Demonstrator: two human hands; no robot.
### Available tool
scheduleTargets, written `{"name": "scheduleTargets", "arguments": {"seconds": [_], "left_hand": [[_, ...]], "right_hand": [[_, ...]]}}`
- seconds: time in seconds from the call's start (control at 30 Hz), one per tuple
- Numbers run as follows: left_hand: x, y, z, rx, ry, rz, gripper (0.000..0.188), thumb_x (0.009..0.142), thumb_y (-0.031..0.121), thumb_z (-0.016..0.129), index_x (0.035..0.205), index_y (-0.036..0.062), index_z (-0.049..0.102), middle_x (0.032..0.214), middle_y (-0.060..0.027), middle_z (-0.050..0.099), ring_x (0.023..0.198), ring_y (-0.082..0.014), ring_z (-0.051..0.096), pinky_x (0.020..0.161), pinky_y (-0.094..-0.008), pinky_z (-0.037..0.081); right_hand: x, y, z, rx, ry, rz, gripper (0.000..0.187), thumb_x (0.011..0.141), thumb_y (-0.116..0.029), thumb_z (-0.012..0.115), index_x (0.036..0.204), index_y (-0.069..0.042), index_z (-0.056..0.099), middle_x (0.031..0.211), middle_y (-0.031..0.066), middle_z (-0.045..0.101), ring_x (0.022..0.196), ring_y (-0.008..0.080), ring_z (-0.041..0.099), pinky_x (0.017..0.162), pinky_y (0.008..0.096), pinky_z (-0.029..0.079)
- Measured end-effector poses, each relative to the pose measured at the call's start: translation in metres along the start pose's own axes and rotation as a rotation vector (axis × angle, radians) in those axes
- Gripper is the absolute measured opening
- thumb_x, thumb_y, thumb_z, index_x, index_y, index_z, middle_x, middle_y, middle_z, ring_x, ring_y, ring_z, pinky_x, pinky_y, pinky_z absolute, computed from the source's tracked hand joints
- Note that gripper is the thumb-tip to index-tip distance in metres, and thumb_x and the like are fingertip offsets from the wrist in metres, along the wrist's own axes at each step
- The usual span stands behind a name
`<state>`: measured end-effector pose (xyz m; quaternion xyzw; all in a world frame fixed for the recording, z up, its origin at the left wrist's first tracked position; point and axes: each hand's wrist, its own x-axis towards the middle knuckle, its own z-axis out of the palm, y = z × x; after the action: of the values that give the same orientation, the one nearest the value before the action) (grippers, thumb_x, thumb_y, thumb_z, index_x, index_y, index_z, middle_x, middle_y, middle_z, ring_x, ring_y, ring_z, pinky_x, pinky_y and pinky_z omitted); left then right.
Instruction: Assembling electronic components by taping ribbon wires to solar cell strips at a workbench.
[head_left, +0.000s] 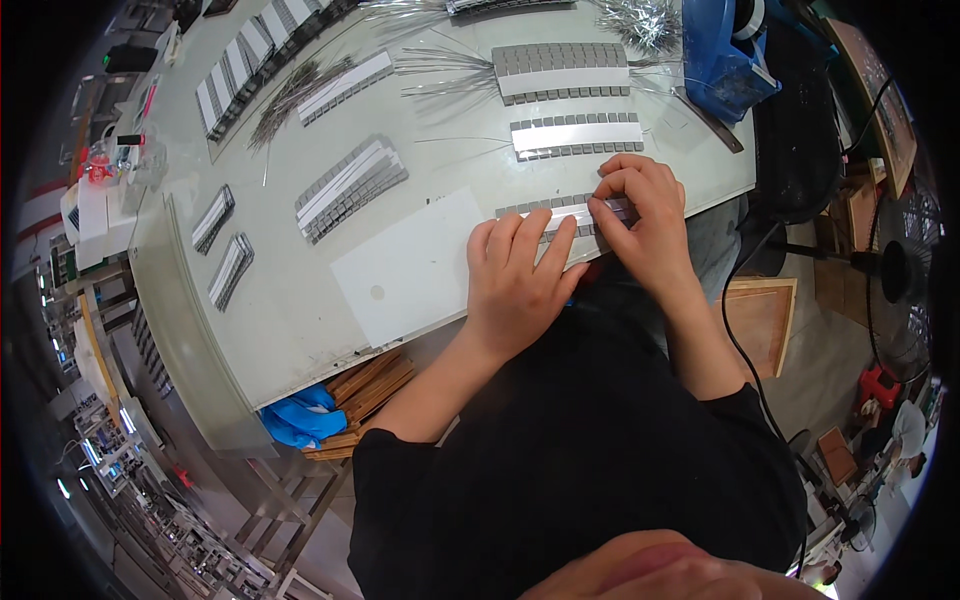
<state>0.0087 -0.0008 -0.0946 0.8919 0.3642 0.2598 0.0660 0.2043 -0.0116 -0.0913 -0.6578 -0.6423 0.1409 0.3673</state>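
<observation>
Near the table's front edge lies a strip of small grey blocks with a white band along its middle [578,211]. My left hand [520,275] rests on its left part, fingers extended and slightly apart, fingertips on the band. Over the strip's right end, my right hand [648,225] has its fingers curled, with thumb and index finger closing at the band. The right palm hides part of that end. Just beyond lies a similar strip [577,136], and behind it a wider stack of such strips [562,72] with thin wires fanning out on its left.
A white sheet [405,275] lies left of my hands. More strip stacks [352,188] and bundles of thin wires [290,100] are spread over the table. At right stand a blue tape dispenser [722,60] and a flat dark blade-like tool [712,122]. A tangle of silvery film [640,22] sits behind.
</observation>
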Motion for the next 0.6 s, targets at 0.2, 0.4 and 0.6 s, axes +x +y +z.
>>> {"name": "scheduleTargets", "arguments": {"seconds": [0.2,0.4,0.6], "left_hand": [[0.003,-0.001,0.002,-0.046,0.009,0.005,0.047,0.082,0.029,0.079,0.124,0.0113,0.067,0.125,-0.0091,0.058,0.112,-0.0309,0.052,0.098,-0.0476,0.039],[0.012,0.005,-0.003,-0.032,-0.070,0.125,0.052,0.080,0.022,0.078,0.128,0.0079,0.064,0.137,-0.0080,0.058,0.120,-0.0319,0.052,0.101,-0.0528,0.040],[0.011,0.006,-0.006,-0.022,-0.183,0.162,0.047,0.084,0.024,0.076,0.128,0.0082,0.065,0.139,-0.0058,0.060,0.127,-0.0315,0.051,0.110,-0.0525,0.034]], "right_hand": [[-0.001,0.002,0.000,-0.002,0.054,-0.049,0.016,0.079,-0.009,0.076,0.090,-0.012,0.064,0.111,0.0021,0.065,0.106,0.0255,0.058,0.089,0.0398,0.039],[-0.001,0.002,-0.004,-0.012,0.063,-0.062,0.017,0.077,-0.009,0.075,0.089,-0.013,0.064,0.109,0.0018,0.065,0.107,0.0258,0.058,0.088,0.0407,0.039],[0.004,0.006,-0.011,0.137,0.124,-0.074,0.022,0.076,-0.005,0.075,0.095,-0.010,0.064,0.107,0.0084,0.067,0.106,0.0320,0.062,0.092,0.0420,0.046]]}}
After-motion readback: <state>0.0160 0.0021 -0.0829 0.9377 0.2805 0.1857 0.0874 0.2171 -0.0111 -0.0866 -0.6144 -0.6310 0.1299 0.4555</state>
